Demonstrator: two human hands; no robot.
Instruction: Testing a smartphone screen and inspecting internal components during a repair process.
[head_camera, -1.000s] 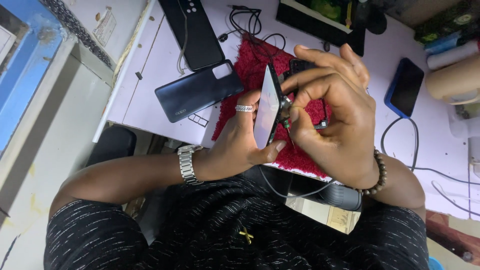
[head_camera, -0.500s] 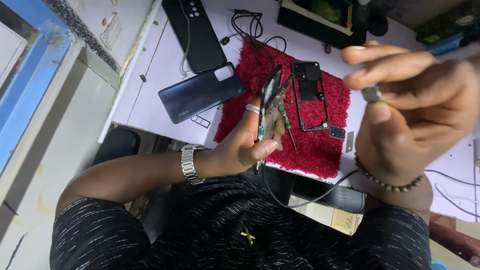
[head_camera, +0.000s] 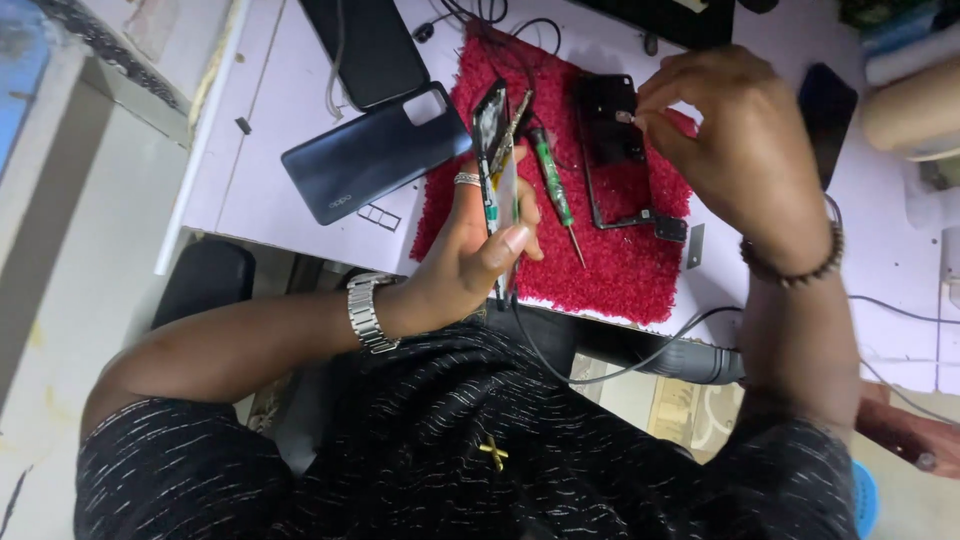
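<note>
While left hand (head_camera: 470, 262) keeps the phone (head_camera: 494, 150), right hand (head_camera: 735, 150) dropped to the frame (head_camera: 612, 140).

Black short-sleeved shirt (head_camera: 450, 450) flecked with thin pale dashes, sleeves ending above the elbows, forearms bare. Small gold cross-shaped emblem (head_camera: 492, 452) on the chest. Silver metal link watch (head_camera: 366, 312) on the wrist just behind the left hand (head_camera: 470, 250); silver ring (head_camera: 467, 179) on one finger. Dark round-bead bracelet (head_camera: 795, 268) on the wrist just behind the right hand (head_camera: 735, 150).
</note>
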